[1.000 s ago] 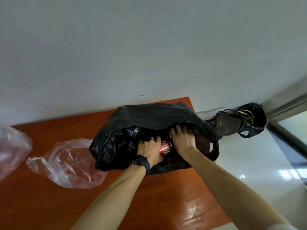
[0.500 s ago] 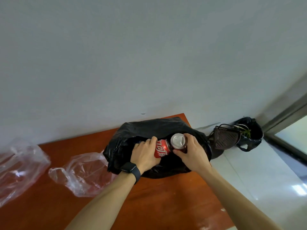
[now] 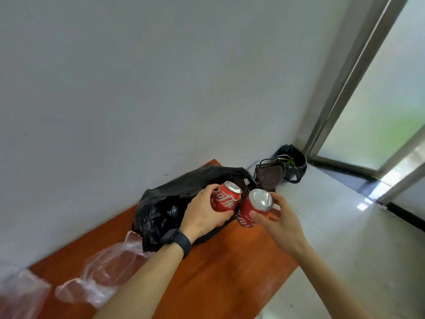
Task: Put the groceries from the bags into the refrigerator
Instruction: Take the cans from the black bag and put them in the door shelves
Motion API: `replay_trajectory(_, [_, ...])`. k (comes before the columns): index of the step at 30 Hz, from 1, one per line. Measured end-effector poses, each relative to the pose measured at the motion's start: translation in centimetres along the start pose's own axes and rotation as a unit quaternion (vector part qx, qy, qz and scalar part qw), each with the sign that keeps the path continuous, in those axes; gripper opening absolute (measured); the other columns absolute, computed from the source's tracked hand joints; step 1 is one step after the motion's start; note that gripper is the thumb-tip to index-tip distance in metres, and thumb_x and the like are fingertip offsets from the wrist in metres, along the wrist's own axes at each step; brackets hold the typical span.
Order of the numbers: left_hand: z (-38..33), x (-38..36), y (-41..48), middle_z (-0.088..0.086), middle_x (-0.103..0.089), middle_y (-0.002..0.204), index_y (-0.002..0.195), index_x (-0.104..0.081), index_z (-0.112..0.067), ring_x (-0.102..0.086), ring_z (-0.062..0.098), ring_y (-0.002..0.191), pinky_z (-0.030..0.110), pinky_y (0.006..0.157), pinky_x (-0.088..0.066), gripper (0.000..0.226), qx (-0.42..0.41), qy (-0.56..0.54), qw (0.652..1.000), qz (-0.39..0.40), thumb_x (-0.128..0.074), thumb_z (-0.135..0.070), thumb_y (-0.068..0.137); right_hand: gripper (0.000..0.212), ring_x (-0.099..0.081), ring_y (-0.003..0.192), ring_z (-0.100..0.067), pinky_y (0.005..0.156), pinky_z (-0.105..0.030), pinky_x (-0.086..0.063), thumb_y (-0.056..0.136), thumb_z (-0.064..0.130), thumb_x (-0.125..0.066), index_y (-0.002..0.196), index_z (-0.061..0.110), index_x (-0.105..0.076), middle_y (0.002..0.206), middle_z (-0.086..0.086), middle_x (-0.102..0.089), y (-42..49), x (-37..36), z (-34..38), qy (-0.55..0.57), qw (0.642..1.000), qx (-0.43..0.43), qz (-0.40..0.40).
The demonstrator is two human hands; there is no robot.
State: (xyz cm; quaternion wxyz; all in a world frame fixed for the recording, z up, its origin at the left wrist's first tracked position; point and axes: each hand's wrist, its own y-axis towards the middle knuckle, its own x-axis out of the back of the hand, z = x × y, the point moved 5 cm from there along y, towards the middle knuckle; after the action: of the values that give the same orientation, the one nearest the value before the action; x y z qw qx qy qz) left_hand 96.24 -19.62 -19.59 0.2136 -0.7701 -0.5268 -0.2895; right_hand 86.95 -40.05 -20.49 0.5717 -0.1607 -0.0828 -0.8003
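Note:
A black plastic bag lies open on the reddish wooden table, against the wall. My left hand, with a dark watch on the wrist, grips a red cola can lifted clear of the bag. My right hand holds a second red cola can tilted so its silver top faces me. The two cans are close together above the bag's right end. Another can's top shows dimly inside the bag.
Two clear, crumpled plastic bags lie on the table to the left. On the pale tiled floor in the corner stand a dark slotted basket and a black-lined bin. A glass door frame rises at right.
Both hands have lifted out of the black bag, each with a red can, and have risen to the right. My head has turned toward the right corner.

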Motion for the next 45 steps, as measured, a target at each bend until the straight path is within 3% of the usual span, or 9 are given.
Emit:
replay_trajectory(4, [-3.7,-4.0,-0.6,-0.009,-0.054,0.13,0.14,-0.042,-0.039,-0.058,0.011,0.111,0.035,0.095,-0.055,0.081,-0.044,-0.025,0.995,0.082,-0.081,-0.055,0.071,0.065,-0.066,0.107,-0.022,0.083,-0.042,-0.062,0.073,0.047,-0.078,0.13,0.034,-0.05,0.124,0.008,-0.059,-4.9,4.8,-2.0,0.129,0.985,-0.087,-0.07])
replay_trajectory(11, [-13.1,-13.7,-3.0,-0.011,-0.055,0.117,0.128,-0.041,-0.038,-0.059,0.002,0.098,0.018,0.081,-0.052,0.073,-0.108,-0.058,0.964,0.235,-0.085,-0.043,0.07,0.061,-0.062,0.113,-0.031,0.08,-0.058,-0.059,0.073,0.044,-0.076,0.129,0.031,-0.054,0.132,-0.005,-0.057,-14.4,14.3,-7.8,0.261,0.926,-0.177,-0.209])
replay_trajectory(15, [-19.4,-20.7,-6.1,-0.01,-0.057,0.117,0.134,-0.04,-0.035,-0.061,0.009,0.102,0.035,0.092,-0.056,0.074,-0.124,-0.09,0.934,0.324,-0.085,-0.033,0.075,0.046,-0.064,0.112,-0.035,0.085,-0.064,-0.055,0.082,0.048,-0.071,0.125,0.037,-0.059,0.127,-0.007,-0.063,-20.7,20.4,-11.0,0.358,0.866,-0.218,-0.273])
replay_trajectory(17, [-23.1,-24.2,-8.1,-0.01,-0.055,0.117,0.135,-0.04,-0.035,-0.061,0.014,0.106,0.038,0.094,-0.055,0.075,-0.148,-0.082,0.922,0.349,-0.085,-0.034,0.075,0.059,-0.065,0.112,-0.039,0.082,-0.063,-0.056,0.08,0.059,-0.072,0.132,0.036,-0.056,0.128,-0.011,-0.064,-23.9,23.5,-12.8,0.405,0.831,-0.246,-0.293])
replay_trajectory(20, [-29.2,-29.4,-11.8,-0.011,-0.052,0.114,0.135,-0.039,-0.034,-0.059,0.008,0.098,0.023,0.08,-0.051,0.074,-0.192,-0.077,0.903,0.375,-0.084,-0.033,0.076,0.079,-0.07,0.099,-0.04,0.081,-0.063,-0.055,0.077,0.073,-0.065,0.136,0.02,-0.054,0.12,-0.023,-0.067,-28.6,28.4,-14.6,0.465,0.788,-0.272,-0.297])
replay_trajectory(24, [-37.3,-36.3,-17.2,-0.012,-0.05,0.114,0.134,-0.037,-0.033,-0.056,0.006,0.093,0.012,0.069,-0.045,0.072,-0.247,-0.078,0.877,0.405,-0.083,-0.032,0.079,0.069,-0.069,0.092,-0.037,0.084,-0.06,-0.056,0.085,0.065,-0.061,0.126,0.009,-0.057,0.107,-0.025,-0.07,-35.3,36.1,-15.2,0.461,0.788,-0.268,-0.307])
replay_trajectory(29, [-47.7,-42.5,-23.1,-0.02,-0.052,0.11,0.126,-0.038,-0.039,-0.059,0.002,0.093,0.009,0.064,-0.045,0.068,-0.309,-0.102,0.853,0.407,-0.084,-0.029,0.077,0.07,-0.071,0.091,-0.037,0.08,-0.058,-0.057,0.071,0.013,-0.081,0.128,0.021,-0.04,0.12,-0.025,-0.065,-42.7,47.2,-15.7,0.37,0.804,-0.247,-0.395])
replay_trajectory(37, [-62.3,-47.6,-26.7,-0.023,-0.05,0.109,0.128,-0.038,-0.039,-0.058,0.0,0.094,0.016,0.072,-0.052,0.071,-0.369,-0.184,0.836,0.361,-0.086,-0.03,0.076,0.069,-0.072,0.1,-0.023,0.068,-0.035,-0.056,0.063,0.05,-0.089,0.126,0.046,-0.059,0.118,0.003,-0.069,-49.0,63.1,-13.3,0.193,0.844,-0.164,-0.473])
replay_trajectory(45, [-74.7,-50.4,-25.1,-0.027,-0.051,0.108,0.129,-0.038,-0.038,-0.055,-0.01,0.095,0.006,0.068,-0.045,0.072,-0.44,-0.207,0.82,0.302,-0.086,-0.035,0.075,0.058,-0.064,0.103,-0.028,0.08,-0.044,-0.06,0.081,0.024,-0.076,0.133,0.027,-0.05,0.121,-0.006,-0.058,-46.4,77.1,-9.2,0.148,0.858,-0.093,-0.484])
